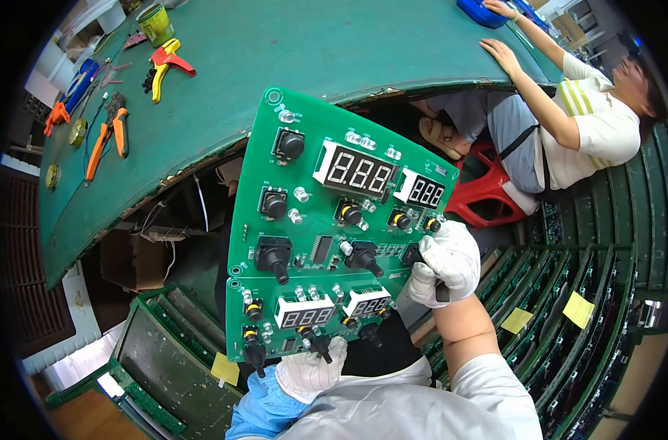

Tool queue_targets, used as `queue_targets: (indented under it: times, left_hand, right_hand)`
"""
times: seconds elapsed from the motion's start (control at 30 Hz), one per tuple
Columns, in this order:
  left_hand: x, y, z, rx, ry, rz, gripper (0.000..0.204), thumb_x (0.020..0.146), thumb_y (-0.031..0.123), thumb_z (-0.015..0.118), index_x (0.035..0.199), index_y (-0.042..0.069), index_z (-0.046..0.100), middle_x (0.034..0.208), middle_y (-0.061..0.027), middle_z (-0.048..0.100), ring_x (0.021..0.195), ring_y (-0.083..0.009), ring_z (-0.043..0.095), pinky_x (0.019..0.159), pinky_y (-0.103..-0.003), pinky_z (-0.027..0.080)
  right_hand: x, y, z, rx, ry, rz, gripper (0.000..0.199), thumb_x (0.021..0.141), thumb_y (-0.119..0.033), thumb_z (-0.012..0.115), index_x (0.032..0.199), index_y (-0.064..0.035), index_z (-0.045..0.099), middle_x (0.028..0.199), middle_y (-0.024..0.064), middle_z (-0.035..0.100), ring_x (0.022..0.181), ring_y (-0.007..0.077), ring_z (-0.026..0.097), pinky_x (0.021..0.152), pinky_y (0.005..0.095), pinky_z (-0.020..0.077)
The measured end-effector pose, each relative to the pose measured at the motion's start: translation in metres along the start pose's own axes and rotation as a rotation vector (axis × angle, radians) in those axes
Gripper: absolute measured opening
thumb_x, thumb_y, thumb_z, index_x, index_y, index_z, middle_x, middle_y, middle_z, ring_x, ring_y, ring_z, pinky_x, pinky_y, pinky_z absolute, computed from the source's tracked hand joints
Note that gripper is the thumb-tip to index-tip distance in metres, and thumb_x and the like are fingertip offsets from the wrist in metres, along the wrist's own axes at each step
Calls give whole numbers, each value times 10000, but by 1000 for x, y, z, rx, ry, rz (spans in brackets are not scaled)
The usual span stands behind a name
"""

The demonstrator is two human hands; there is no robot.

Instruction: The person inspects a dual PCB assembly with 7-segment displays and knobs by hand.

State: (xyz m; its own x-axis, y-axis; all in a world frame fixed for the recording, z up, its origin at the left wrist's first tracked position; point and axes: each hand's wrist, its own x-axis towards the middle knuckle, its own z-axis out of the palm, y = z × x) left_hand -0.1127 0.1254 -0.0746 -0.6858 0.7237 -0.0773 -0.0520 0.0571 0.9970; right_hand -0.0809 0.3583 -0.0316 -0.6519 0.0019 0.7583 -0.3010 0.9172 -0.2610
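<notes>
A large green circuit board (315, 224) is tilted up in front of me, its component side in view. It carries digit displays (356, 171), black push buttons (274, 205), clear LEDs and black shafted knobs (274, 258). A seam line crosses its lower part. My right hand (451, 260), in a white glove, is closed on the board's right edge, near a dark square component. My left hand (312, 367), also white-gloved with a blue sleeve, grips the lower edge from beneath; most of its fingers are hidden behind the board.
Beyond is a green-topped table (275, 51) with orange-handled pliers (108, 136), a red-and-yellow wire stripper (167, 66) and a tin (156, 26). Racks of boards (539, 330) flank me. At right a person (590, 117) sits near a red stool (488, 191), hands on the table.
</notes>
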Motion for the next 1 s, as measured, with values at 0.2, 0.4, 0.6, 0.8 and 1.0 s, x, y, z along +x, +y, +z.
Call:
queue_targets:
  times: [0.2,0.4,0.6,0.8,1.0]
  left_hand:
    - [-7,-7,-2,-212,88,-47,426,768,-1,465,1177,45,355,970,-82,499,736,-118,493,643,-229,433]
    - [-5,-13,-17,-477,362,-167,447,776,38,516,1196,12,365,1145,-142,475,1012,-239,501,867,-393,413]
    - [-30,-11,-46,-665,418,-18,341,810,84,514,1124,10,404,1045,-78,494,913,-151,505,816,-299,420]
    - [-75,-23,-85,105,423,-165,184,788,8,474,971,2,455,864,-38,498,727,-96,456,611,-240,414]
    - [-67,16,-112,294,419,-119,135,755,-25,508,885,-12,474,801,-52,489,659,-99,453,584,-257,403]
  right_hand:
    - [2,-7,7,28,11,11,385,605,11,593,977,-31,502,507,18,468,389,196,456,396,299,340]
    - [2,-23,13,203,-65,10,376,626,0,624,981,-48,508,486,13,458,366,199,440,376,294,319]
    - [-27,-70,10,857,546,1000,343,815,-250,571,1032,-3,472,715,55,504,521,74,468,438,168,391]
    - [-17,-94,-2,1061,155,1335,292,795,-154,542,1007,44,510,663,45,532,449,75,474,340,173,348]
    - [-28,-121,-16,1066,10,1178,194,784,-75,516,937,44,518,714,84,561,513,99,532,402,181,424]
